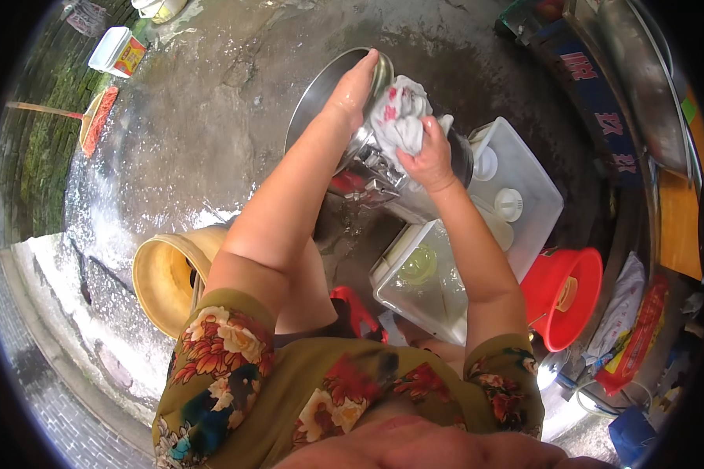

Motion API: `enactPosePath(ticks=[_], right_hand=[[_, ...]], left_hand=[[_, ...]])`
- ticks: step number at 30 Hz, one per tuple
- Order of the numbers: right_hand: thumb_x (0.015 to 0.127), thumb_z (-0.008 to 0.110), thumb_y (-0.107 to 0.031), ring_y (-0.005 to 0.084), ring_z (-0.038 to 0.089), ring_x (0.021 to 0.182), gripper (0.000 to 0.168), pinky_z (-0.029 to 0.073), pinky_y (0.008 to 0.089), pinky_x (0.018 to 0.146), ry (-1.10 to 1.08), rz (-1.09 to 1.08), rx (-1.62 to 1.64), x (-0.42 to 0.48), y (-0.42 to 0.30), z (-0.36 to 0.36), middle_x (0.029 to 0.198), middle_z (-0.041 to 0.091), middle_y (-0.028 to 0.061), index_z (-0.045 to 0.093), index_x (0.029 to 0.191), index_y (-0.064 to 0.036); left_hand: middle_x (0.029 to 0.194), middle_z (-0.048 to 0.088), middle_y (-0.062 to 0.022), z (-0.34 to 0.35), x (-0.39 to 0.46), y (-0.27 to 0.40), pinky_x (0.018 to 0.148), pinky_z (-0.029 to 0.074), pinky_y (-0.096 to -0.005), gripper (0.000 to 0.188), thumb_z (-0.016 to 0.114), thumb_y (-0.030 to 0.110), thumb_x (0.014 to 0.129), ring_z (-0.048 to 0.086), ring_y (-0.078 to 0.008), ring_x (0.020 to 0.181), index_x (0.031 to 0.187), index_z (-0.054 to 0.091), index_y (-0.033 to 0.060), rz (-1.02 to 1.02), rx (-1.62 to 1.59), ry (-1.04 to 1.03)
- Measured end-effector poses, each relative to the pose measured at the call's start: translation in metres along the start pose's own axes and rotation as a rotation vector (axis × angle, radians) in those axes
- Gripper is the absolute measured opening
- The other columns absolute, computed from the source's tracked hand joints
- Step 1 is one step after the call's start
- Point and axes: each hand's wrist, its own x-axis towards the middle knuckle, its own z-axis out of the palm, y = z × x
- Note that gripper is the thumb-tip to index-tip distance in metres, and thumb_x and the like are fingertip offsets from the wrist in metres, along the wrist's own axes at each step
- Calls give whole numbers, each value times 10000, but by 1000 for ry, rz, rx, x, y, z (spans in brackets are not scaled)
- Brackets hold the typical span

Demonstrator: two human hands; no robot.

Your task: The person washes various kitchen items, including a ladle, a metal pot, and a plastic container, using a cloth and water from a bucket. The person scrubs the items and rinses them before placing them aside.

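Note:
In front of me a shiny stainless steel vessel (317, 97) is tipped on its side, its round mouth facing left. My left hand (354, 91) lies along the vessel near the rim and steadies it; some of its fingers are hidden. A bunched white cloth (405, 114) with red marks is in the grip of my right hand (431, 155), pressed against or close to the vessel's right side. Below the cloth, shiny metal parts (375, 190) show, but their exact form is unclear. Both hands look wet.
To the right stand translucent plastic tubs (531, 170) and a red bucket (589, 293). A yellowish bucket (146, 281) lies tilted at my left. Across the wet concrete floor (211, 105) are a broom (97, 123) and a white plastic pail (114, 53). Large metal pans (639, 88) lean at the far right.

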Motion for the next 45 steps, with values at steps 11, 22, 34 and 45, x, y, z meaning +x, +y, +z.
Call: enactPosePath(ticks=[11, 22, 34, 45], right_hand=[[810, 609, -249, 403, 542, 1085, 388, 455, 454, 882, 227, 1151, -137, -107, 123, -29, 1188, 551, 233, 584, 1094, 13], [797, 599, -153, 365, 551, 1114, 518, 415, 378, 980, 495, 927, 293, -154, -3, 61, 1201, 553, 237, 421, 1239, 48], [756, 672, -228, 369, 602, 933, 320, 493, 428, 776, 46, 467, 251, -3, -53, -40, 1029, 635, 160, 622, 1027, -65], [787, 612, -69, 321, 599, 1019, 357, 462, 365, 889, 255, 506, 292, -69, -34, -41, 1139, 590, 143, 589, 1143, -46]], left_hand=[[973, 618, -27, 0, -28, -26, 689, 512, -287, 366, 675, 146, 866, 600, -121, 822, 1191, 517, 86, 66, 389, -131], [937, 629, -69, 23, -1, -33, 733, 464, -302, 291, 655, 105, 846, 580, -148, 834, 1097, 530, 23, 239, 95, 165], [966, 621, -74, 44, -18, -55, 752, 466, -317, 269, 608, 188, 879, 575, -165, 864, 1076, 545, 15, 419, 141, 273], [788, 571, -3, 48, -14, -54, 526, 398, -257, 259, 584, 64, 879, 502, -78, 607, 1119, 485, 63, 346, -22, 251]])
